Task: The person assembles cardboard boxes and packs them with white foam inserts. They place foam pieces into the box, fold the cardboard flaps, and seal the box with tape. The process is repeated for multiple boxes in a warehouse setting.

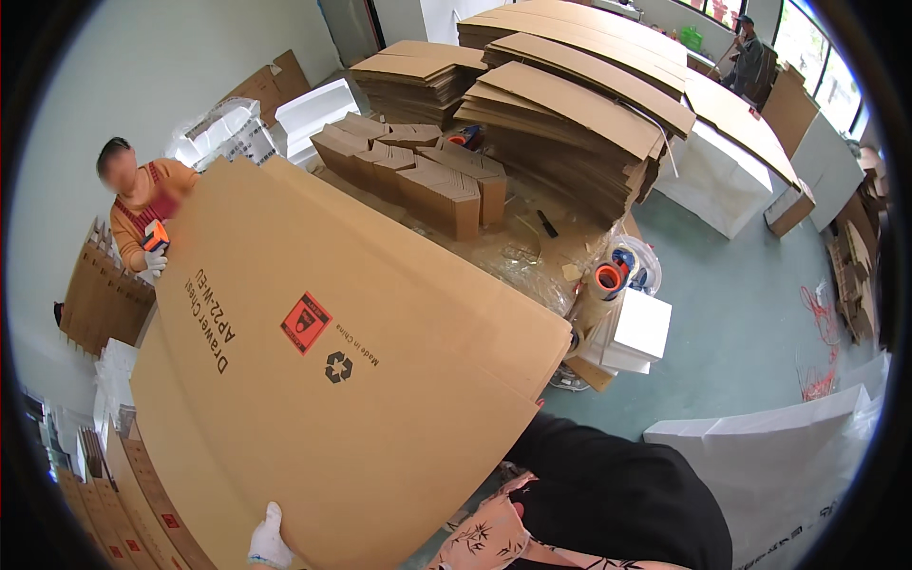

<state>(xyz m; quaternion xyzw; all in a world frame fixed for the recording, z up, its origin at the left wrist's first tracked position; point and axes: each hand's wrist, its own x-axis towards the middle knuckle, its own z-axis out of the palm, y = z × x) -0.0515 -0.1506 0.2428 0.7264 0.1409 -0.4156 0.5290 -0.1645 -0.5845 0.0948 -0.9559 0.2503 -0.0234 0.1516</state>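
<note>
A large flattened cardboard carton [418, 380] slants across the middle, with dark print and a red square label on its face. At its near left edge my left hand [271, 541], in a white glove, grips it with the thumb on the face and the fingers out of sight. My right arm [608, 475], in a black sleeve, reaches to the carton's right edge. The right hand is hidden behind the board, so its fingers do not show. Across the carton a person [152, 195] in an orange top holds an orange tape dispenser [155, 236] in a gloved hand.
Stacks of flat cardboard [570, 104] fill the back, with folded cardboard pieces [418, 180] and a black-handled knife [547, 223] before them. Tape rolls [609, 276] and white foam blocks [641, 325] stand at the right. Printed cartons [142, 484] lean at lower left.
</note>
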